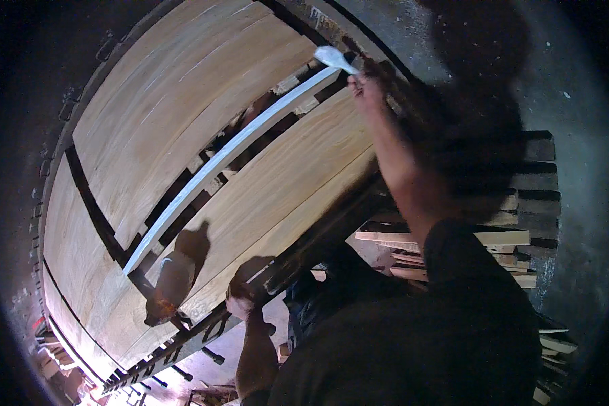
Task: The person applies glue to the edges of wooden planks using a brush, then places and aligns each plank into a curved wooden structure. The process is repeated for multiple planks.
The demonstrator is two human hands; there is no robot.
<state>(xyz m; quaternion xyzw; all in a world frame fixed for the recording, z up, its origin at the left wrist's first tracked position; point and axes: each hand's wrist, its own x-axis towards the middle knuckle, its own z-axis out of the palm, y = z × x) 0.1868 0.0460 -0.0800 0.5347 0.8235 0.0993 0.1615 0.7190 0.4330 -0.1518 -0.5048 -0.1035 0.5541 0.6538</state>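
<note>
My right hand (365,88) is closed round the handle of a white, brush-like tool (331,58), its broad head pointing left. The tool is over the far right end of a long narrow wooden strip (210,166), whose upper face is coated white. That strip lies across a dark gap between wide wooden panels (203,74). On the near edge of the metal frame (213,327) rests my left hand (240,300), its fingers mostly lost in shadow. Just left of it, a brownish bottle-like container (172,279) stands on the near boards (277,183).
Clamp screws (213,355) stick out from the frame's near side. Stacked wood strips (507,238) lie on the floor to my right, beside dark beams (538,177). More offcuts (54,355) are at the lower left, near a bright light. Grey concrete floor (575,122) shows at the right.
</note>
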